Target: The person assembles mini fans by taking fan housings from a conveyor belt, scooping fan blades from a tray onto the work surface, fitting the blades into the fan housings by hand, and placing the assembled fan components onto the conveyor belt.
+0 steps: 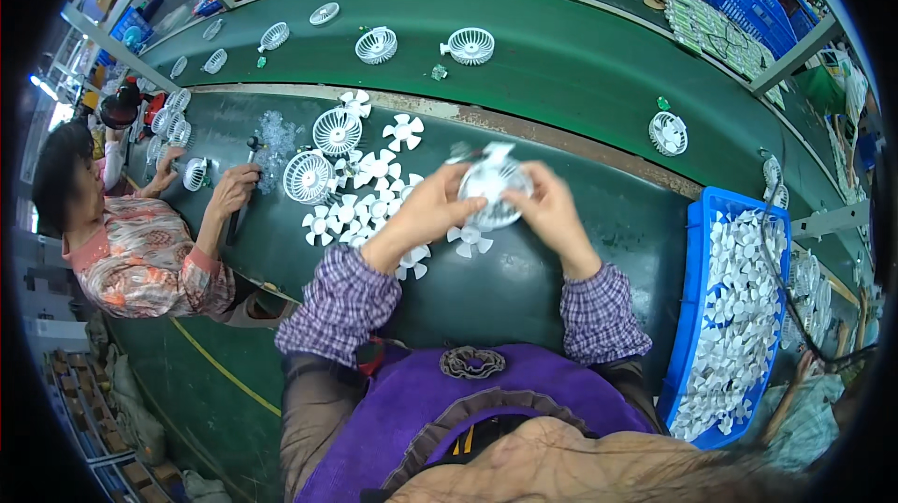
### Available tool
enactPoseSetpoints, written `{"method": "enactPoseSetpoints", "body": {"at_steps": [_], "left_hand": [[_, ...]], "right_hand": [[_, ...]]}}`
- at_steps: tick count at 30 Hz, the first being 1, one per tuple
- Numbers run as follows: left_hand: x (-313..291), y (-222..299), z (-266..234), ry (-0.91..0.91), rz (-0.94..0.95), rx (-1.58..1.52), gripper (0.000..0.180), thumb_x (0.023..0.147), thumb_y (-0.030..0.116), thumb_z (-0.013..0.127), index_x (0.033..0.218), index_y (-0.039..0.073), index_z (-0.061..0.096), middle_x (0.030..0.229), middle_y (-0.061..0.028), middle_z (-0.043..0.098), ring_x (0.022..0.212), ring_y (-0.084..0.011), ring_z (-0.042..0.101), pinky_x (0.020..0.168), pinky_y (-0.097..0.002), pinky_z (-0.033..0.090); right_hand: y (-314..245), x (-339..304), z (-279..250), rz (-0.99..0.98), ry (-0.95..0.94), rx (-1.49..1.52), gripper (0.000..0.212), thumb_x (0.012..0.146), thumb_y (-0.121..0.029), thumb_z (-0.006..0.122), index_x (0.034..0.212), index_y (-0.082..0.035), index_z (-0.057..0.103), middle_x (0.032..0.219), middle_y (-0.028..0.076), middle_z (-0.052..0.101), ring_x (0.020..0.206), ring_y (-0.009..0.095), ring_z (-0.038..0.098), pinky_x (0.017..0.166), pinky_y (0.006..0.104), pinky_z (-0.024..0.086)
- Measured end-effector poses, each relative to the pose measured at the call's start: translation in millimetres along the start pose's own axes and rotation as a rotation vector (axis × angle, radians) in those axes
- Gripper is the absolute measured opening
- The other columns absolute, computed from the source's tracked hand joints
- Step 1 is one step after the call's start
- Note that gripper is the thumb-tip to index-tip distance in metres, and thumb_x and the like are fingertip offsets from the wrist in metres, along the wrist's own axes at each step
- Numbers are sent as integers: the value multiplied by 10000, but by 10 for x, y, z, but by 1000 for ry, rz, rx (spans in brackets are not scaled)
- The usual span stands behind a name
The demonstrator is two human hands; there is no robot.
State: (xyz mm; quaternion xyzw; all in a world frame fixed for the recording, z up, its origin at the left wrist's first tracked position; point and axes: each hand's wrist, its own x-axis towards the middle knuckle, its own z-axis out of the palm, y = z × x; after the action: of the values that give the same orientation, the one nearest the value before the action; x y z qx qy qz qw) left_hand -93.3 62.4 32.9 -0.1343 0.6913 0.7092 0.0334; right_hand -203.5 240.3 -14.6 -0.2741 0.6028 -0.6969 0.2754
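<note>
Visibly, left hand [435, 205] and right hand [552, 211] grip a blurred, round white fan housing [496, 187]; its tab [499, 149] points toward the green belt [580, 68], long axis indeterminable

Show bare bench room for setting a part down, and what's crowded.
Free: dark bench between the right hand and the blue crate; also between the checked sleeves, nearer the purple garment. Crowded: left of the left hand, with loose white fan blades, two white fan cages and a clear plastic heap.
</note>
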Motion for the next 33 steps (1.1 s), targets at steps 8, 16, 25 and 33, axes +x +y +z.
{"method": "enactPoseSetpoints", "body": {"at_steps": [8,16,25,33], "left_hand": [[1267,303,-542,135,-202,142,358,919,284,615,1057,-38,543,956,-144,661,760,-221,686,591,-329,575],[2509,106,-515,311,-376,-14,567,943,468,498,1079,-82,494,1033,-266,640,829,-329,698,634,-378,590],[2323,311,-784,269,-238,261,388,881,170,568,1111,-140,528,977,-177,652,752,-244,711,599,-298,590],[428,654,-1442,363,-129,181,240,867,184,552,1002,-8,501,905,-112,637,769,-195,690,559,-278,558]], "right_hand": [[452,203,-1039,-112,787,11,127,906,-104,627,962,5,592,816,18,596,706,114,569,526,221,469],[423,243,-776,-214,765,-592,252,867,-167,668,700,-4,574,642,100,537,538,203,508,522,325,408],[366,288,-771,-227,735,-721,226,838,-197,688,697,-44,600,651,88,545,541,250,541,515,350,414],[160,-3,-56,-418,37,-812,248,736,-201,724,928,-58,660,955,115,614,932,302,595,773,381,484]]}}
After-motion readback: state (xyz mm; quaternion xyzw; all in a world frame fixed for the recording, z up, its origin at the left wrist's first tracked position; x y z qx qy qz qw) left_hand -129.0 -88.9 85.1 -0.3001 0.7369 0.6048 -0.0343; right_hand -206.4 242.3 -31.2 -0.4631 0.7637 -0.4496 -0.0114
